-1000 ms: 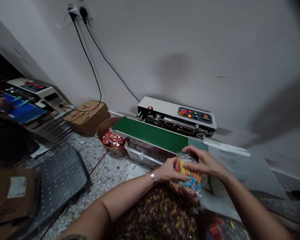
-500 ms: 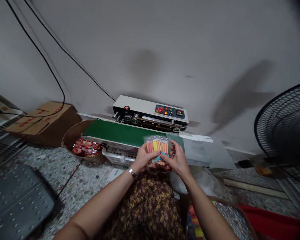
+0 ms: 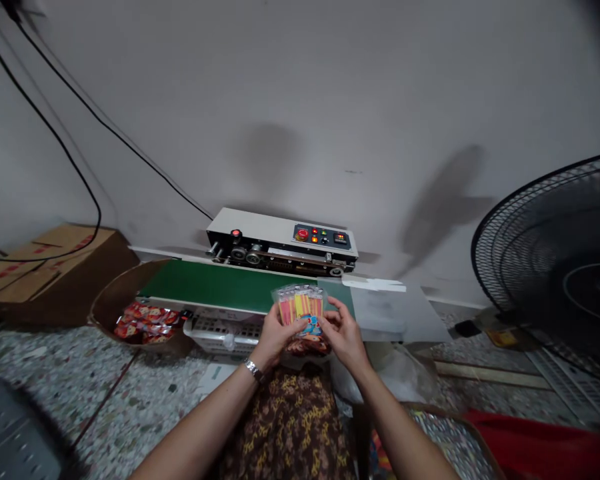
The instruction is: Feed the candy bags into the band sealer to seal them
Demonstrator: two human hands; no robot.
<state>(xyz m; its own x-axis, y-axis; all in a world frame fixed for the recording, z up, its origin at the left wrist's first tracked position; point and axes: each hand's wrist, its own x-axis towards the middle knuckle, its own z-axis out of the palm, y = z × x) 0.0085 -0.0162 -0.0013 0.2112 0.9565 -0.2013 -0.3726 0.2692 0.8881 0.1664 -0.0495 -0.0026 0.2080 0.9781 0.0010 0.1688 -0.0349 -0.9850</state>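
Observation:
A clear plastic packet [image 3: 300,308] holds a row of pink, yellow and orange striped sticks, with a blue and reddish print on its lower part. My left hand [image 3: 279,331] grips its left side, thumb across the front. On the right edge, my right hand [image 3: 344,331] pinches it between thumb and fingers. The packet is in front of the green conveyor belt [image 3: 215,283] of a band sealing machine [image 3: 280,241]. Lights and a red display glow on the machine's panel. Whether the packet's top is sealed cannot be made out.
A brown round bin [image 3: 109,300] with red packets [image 3: 147,321] stands below the belt's left end, beside a white basket [image 3: 220,337]. Cardboard box [image 3: 55,267] at far left; black fan [image 3: 555,267] at right. An open box [image 3: 445,433] sits by my right arm.
The view has turned right, so the machine and bins appear further left. Both hands still hold the packet, its sticks now slightly fanned and the right fingers closer to its edge.

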